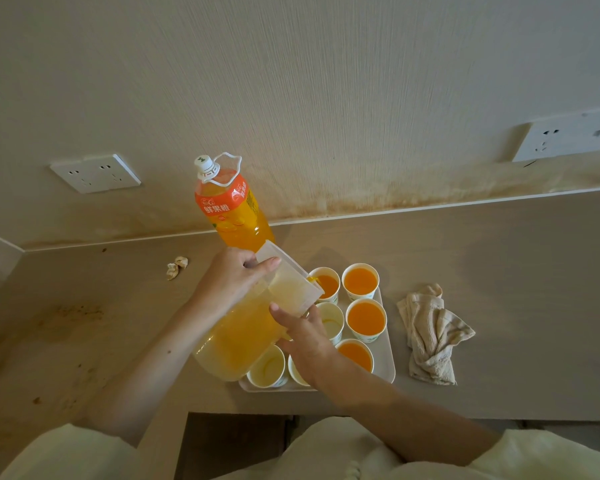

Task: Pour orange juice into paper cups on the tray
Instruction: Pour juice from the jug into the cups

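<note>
A clear plastic pitcher (243, 334) of orange juice is tilted over the white tray (387, 355), its spout above the far left paper cup (327, 284), which holds juice. My left hand (231, 278) grips the pitcher near its rim. My right hand (305, 336) supports the pitcher from the front with fingers curled round it. Three more cups are full: far right (360, 281), middle right (365, 318) and near right (355, 355). The middle left cup (331, 322) and the near left cup (267, 368) hold no juice; another cup is partly hidden under my right hand.
A capped orange juice bottle (231, 202) stands behind the pitcher near the wall. A crumpled beige cloth (430, 334) lies right of the tray. Small scraps (176, 266) lie at the left. Wall sockets (96, 173) sit above the counter. The counter's front edge has a gap below the tray.
</note>
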